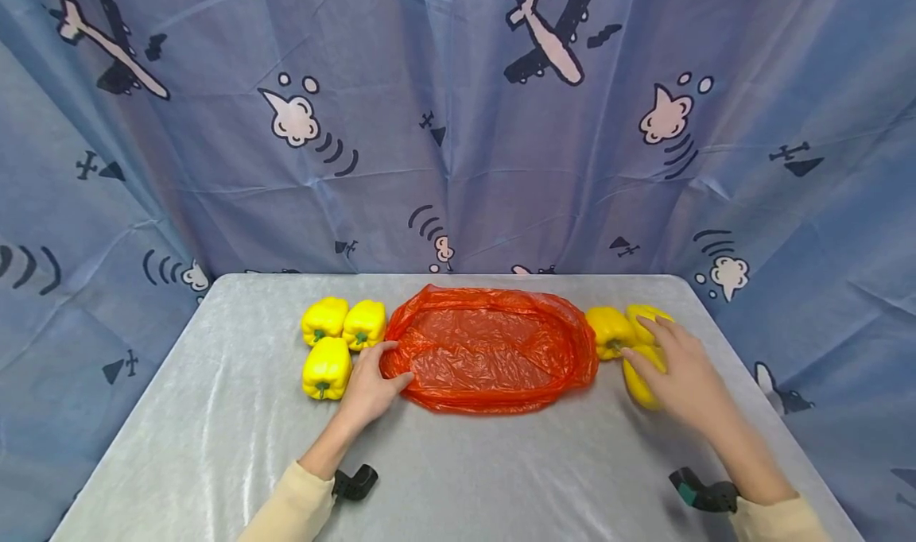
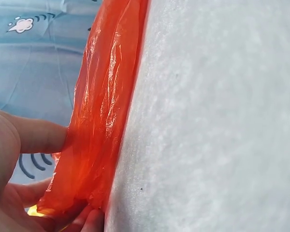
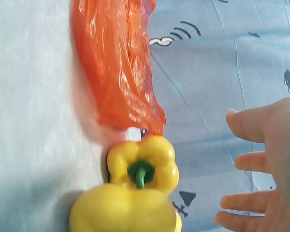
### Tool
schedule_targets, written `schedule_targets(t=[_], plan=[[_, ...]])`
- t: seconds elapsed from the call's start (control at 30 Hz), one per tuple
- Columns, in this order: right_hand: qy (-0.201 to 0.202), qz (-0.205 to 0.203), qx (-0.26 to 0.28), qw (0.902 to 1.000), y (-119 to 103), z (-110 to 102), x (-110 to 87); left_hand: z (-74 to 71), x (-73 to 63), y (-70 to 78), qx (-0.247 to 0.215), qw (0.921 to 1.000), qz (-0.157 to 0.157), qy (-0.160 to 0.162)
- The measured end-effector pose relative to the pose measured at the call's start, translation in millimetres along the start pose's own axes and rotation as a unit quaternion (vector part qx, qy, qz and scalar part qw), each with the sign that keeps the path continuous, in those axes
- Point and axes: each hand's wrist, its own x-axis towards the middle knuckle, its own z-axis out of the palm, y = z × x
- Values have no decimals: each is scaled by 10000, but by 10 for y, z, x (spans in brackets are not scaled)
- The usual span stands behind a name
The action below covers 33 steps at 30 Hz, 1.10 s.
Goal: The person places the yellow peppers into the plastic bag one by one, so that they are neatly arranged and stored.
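An orange-red plastic bag (image 1: 494, 395) lies spread on the table, its wide mouth opened upward. My left hand (image 1: 372, 385) holds its left side, thumb over the rim; in the left wrist view, fingers wrap the outer side of the thin film (image 2: 104, 96). My right hand (image 1: 680, 371), slightly blurred, hovers over the yellow bell peppers (image 1: 608, 327) right of the bag. Its fingers are spread and hold nothing in the right wrist view. There, one bell pepper (image 3: 157, 157) shows its green stem close to the bag, and another pepper (image 3: 121, 210) stands in front.
Left of the bag, three more yellow bell peppers (image 1: 327, 367) sit close together near my left hand. Everything rests on a pale grey table (image 1: 487, 478). Behind it hangs a blue curtain (image 1: 386, 129) printed with planes and clouds. A black wrist camera (image 1: 355, 482) sits on each wrist.
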Motion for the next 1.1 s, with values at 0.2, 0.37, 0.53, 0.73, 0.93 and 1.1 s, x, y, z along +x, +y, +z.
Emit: schedule_targets(t=[0.2, 0.37, 0.53, 0.73, 0.93, 1.1], plan=[[-116, 265, 53, 9996, 95, -46, -14, -12, -1, -1, -3, 10000, 7, -10], [-266, 471, 146, 9984, 158, -58, -22, -23, 2, -5, 2, 10000, 36, -48], [-474, 665, 261, 9963, 252, -48, -26, -30, 7, -6, 13, 10000, 41, -81], [-752, 832, 350, 9931, 376, -30, -41, -36, 9, -9, 36, 9999, 38, -114], [-944, 844, 566, 9903, 482, 15, -60, -41, 8, -2, 64, 9999, 8, -132], [-1042, 816, 722, 9886, 535, 56, -85, -42, -3, -6, 63, 9998, 17, -161]])
